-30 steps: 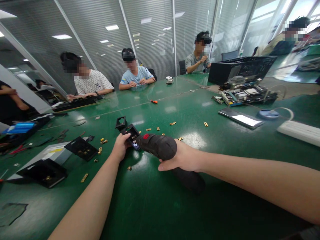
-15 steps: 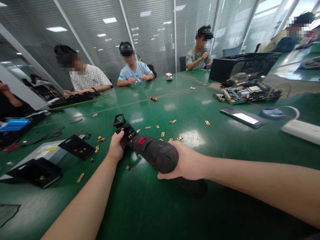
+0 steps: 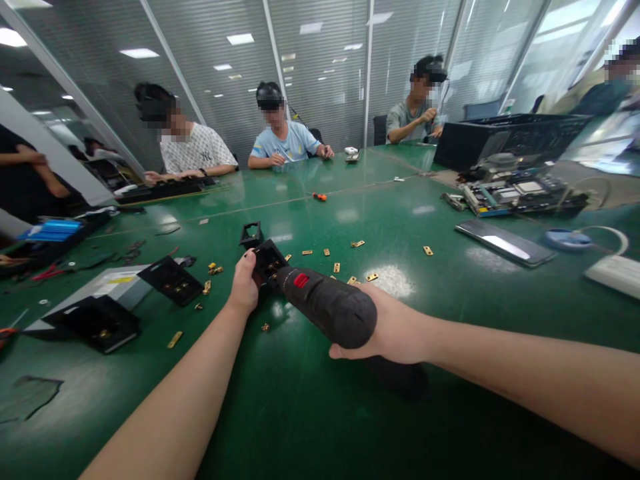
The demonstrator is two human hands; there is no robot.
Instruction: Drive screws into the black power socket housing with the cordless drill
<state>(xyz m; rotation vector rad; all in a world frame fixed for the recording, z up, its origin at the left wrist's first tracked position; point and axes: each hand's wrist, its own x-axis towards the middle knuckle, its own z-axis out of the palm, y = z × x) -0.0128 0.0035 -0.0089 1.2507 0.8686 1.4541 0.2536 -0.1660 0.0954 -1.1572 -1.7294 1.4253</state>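
Black housing, brass bits inside: just ahead of the power drill's nose, open side turned toward the drill. We read the drill's long axis as running from near right to far left, nose on the housing; bit tip hidden, so contact we can't tell. Housing's own long axis also unclear, lower part covered by the drill.

Left hand is nearer the housing, gripping its left edge, thumb on top, other fingers mostly out of sight. Right hand is wrapped round the drill's grip, below and right of its body; we can't see the trigger finger.

Around it: black square frame just behind the housing; brass plates scattered beyond the drill, some partly behind it. Small brass piece on the green table, between the forearms. To the left, two more black housings by a grey metal box. Phone well off right, orange screwdriver far back. We see nothing standing between drill nose and housing.
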